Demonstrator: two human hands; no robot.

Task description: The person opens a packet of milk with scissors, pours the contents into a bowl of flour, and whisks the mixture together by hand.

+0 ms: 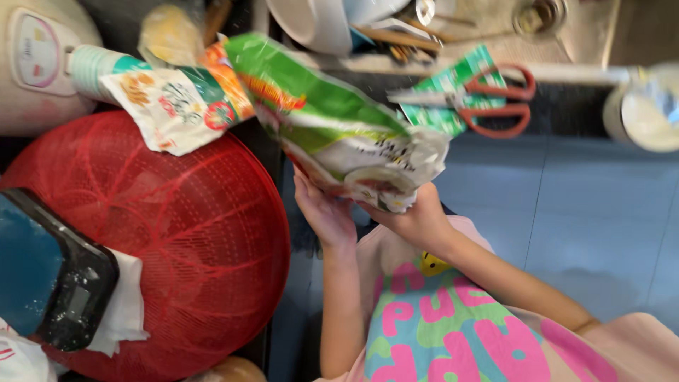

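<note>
A crinkled green, white and orange food packet [332, 127] is held up in front of me by both hands. My left hand [327, 212] supports it from below with the palm up. At its lower right corner, my right hand [419, 218] grips the packet's crumpled end. Red-handled scissors [488, 99] lie just beyond the packet on a smaller green wrapper [453, 92].
A red mesh dome cover [191, 240] fills the left, with a dark phone-like device [49, 276] and a white cloth [127, 304] resting on it. A white rice cooker [35, 64], another printed packet [177, 106], white bowls [318, 21] and a blue tiled floor [587, 205] surround it.
</note>
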